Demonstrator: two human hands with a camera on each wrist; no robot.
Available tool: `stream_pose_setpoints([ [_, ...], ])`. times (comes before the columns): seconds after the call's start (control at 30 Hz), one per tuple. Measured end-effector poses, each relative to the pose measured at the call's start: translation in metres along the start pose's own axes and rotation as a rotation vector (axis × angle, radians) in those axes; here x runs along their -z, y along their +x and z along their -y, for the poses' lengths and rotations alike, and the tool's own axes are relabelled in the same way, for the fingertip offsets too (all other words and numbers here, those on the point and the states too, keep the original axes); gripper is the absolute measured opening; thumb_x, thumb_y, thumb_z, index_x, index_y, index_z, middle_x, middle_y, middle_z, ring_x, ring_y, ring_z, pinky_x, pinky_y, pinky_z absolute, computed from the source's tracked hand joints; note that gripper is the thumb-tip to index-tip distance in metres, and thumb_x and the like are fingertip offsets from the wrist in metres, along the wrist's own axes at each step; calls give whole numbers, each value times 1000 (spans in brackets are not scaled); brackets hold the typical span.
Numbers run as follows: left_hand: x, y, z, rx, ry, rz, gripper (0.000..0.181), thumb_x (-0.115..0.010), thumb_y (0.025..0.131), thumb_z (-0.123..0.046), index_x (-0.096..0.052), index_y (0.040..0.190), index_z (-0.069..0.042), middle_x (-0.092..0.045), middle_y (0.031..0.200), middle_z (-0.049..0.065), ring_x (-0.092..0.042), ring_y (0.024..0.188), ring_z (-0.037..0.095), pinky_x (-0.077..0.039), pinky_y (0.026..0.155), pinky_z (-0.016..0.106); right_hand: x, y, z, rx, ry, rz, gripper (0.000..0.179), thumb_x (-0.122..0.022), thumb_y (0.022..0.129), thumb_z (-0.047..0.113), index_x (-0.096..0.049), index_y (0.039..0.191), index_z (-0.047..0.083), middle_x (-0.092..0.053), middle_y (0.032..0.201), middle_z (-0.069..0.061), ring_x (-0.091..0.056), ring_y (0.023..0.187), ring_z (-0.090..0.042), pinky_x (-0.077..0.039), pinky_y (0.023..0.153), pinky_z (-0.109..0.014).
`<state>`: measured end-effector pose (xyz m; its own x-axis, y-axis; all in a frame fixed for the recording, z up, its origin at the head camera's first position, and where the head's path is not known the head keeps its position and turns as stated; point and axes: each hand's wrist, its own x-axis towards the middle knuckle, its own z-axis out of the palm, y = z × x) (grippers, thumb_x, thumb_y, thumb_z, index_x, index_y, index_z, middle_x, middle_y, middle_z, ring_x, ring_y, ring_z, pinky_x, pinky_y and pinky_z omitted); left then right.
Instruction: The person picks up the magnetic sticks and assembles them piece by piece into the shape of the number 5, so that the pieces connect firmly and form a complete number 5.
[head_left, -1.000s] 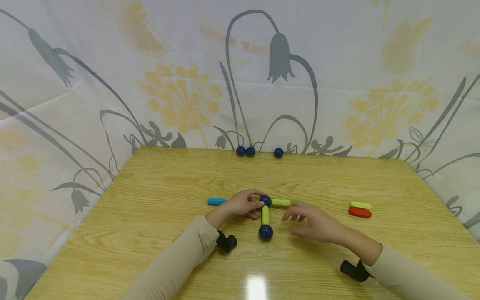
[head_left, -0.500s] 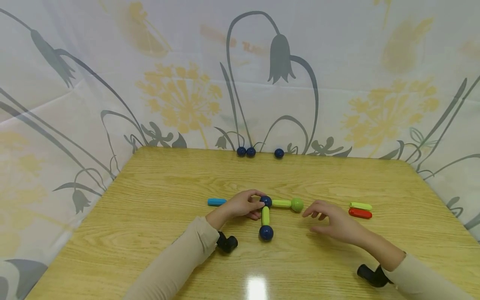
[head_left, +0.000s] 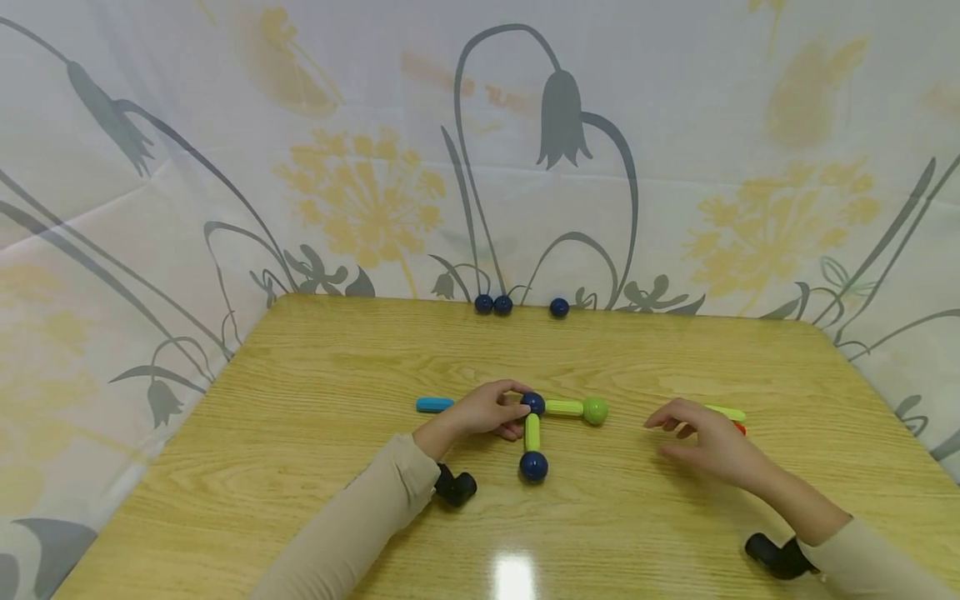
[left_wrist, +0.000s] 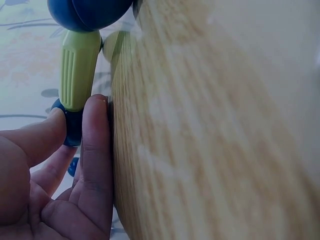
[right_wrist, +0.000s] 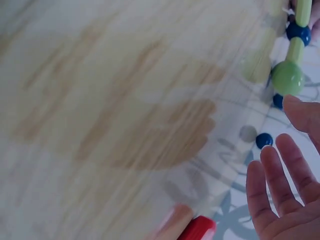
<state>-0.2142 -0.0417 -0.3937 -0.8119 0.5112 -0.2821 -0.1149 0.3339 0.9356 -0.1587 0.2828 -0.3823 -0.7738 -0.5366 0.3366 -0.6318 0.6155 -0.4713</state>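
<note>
My left hand (head_left: 486, 410) grips a dark blue ball (head_left: 533, 404) at the corner of an L-shaped piece, thumb and fingers on either side of it. From that ball one yellow-green rod (head_left: 564, 407) runs right to a green ball (head_left: 596, 410). Another yellow-green rod (head_left: 532, 433) runs toward the front, ending in a second dark blue ball (head_left: 534, 467). My right hand (head_left: 708, 442) holds nothing; its fingers are loosely bent above the table, close to a loose yellow-green rod (head_left: 726, 412) and a red rod (head_left: 741, 429), which it partly covers in the head view.
A blue rod (head_left: 434, 405) lies left of the left hand. At the table's back edge, against the patterned cloth (head_left: 360, 167), sit three dark blue balls (head_left: 559, 307). Wood tabletop (head_left: 360, 350) surrounds the pieces. Black wrist devices (head_left: 780, 557) hang under both forearms.
My right hand has moved right, away from the green ball, which it partly covered before, to beside the red and yellow-green rods. My left hand stays on the corner ball.
</note>
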Motion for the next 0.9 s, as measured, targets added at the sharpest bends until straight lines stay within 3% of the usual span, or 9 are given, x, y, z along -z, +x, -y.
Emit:
stream_pose_setpoints([
  [0.37, 0, 1, 2, 1, -5, 0, 37, -53, 96, -9, -48, 132, -5, -60, 90, 12, -63, 67, 17, -55, 64, 31, 12, -15, -16, -62, -46, -46, 30, -76, 73, -3, -65, 99, 7, -61, 91, -2, -55, 78, -12, -48, 62, -26],
  [0.6, 0, 3, 4, 1, -2, -1, 37, -53, 96, -10, -48, 132, -5, -60, 89, 12, -64, 68, 17, -55, 64, 31, 23, -22, -26, -158, -92, -39, 28, -76, 74, -1, -64, 99, 4, -62, 93, -7, -60, 81, -16, -51, 64, -27],
  [0.9, 0, 4, 4, 0, -4, 2, 36, -53, 96, -9, -48, 132, -5, -59, 88, 12, -63, 67, 17, -55, 64, 31, 32, -26, -32, -183, -185, -82, 29, -79, 69, -2, -66, 93, 4, -62, 89, -6, -57, 75, -13, -49, 57, -27],
])
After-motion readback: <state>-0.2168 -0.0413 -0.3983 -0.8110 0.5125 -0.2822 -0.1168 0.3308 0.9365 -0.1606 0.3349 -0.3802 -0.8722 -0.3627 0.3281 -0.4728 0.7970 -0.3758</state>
